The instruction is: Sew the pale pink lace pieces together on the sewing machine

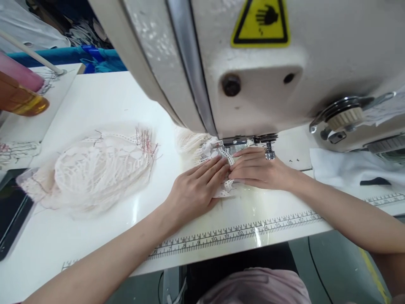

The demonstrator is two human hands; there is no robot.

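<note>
nearest the camera, a fold of pink cloth (259, 287) sits at the bottom edge, below the table. just beyond it a printed ruler strip (228, 233) runs along the front edge of the white table (104, 101), handy for measuring right where the work is done.

both forearms reach forward from the lower corners and converge in the middle. the left hand (198, 188) lies flat, palm down, fingers stretched toward the machine; the right hand (257, 169) lies the same way, angled in from the other side. their fingertips meet, and both press down on a narrow strip of white lace trim (226, 185), which lies flat on the table just in front of the presser foot (240, 142). neither hand is clenched; they are spread and together, seemingly pinning the lace so it stays smooth and straight at the needle.

to the left, well apart from the hands, a pile of lace pieces (95, 169) with loose red threads rests on the table. at the far left edge lies a dark phone (12, 215).

beyond the hands, the sewing machine head (284, 84) fills the upper frame, with a yellow hand-warning sticker (261, 21). a white cloth (344, 169) lies to its right.
</note>
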